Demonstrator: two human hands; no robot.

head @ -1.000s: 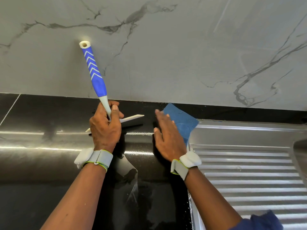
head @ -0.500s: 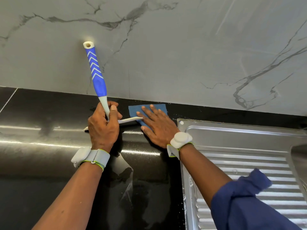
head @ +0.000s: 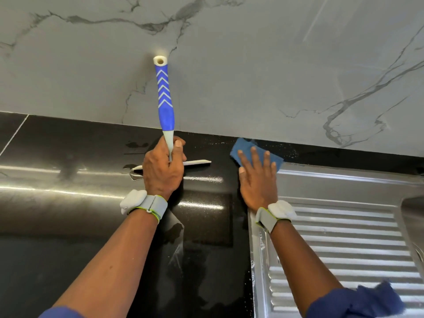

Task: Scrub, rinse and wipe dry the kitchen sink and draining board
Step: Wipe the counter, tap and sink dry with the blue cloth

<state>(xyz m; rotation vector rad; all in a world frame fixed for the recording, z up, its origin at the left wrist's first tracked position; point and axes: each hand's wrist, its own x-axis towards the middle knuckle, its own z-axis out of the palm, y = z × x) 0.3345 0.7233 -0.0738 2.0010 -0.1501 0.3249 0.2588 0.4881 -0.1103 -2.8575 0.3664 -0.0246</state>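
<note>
Glossy black counter [head: 68, 226] under marble wall [head: 252, 65]: left fingers [head: 177, 146] clench squeegee [head: 165, 97], right fingers [head: 253, 157] flat on blue cloth [head: 243, 149].

The squeegee [head: 165, 104] stands on the worktop [head: 68, 226] — cloth [head: 243, 149] right of it, beside the draining board [head: 344, 237].

No word, label, brand or number is showing legibly anywhere. The only marking is sitting on the blue grip of the squeegee [head: 164, 92]: a row of white chevrons, pointing toward its hollow white end.
</note>
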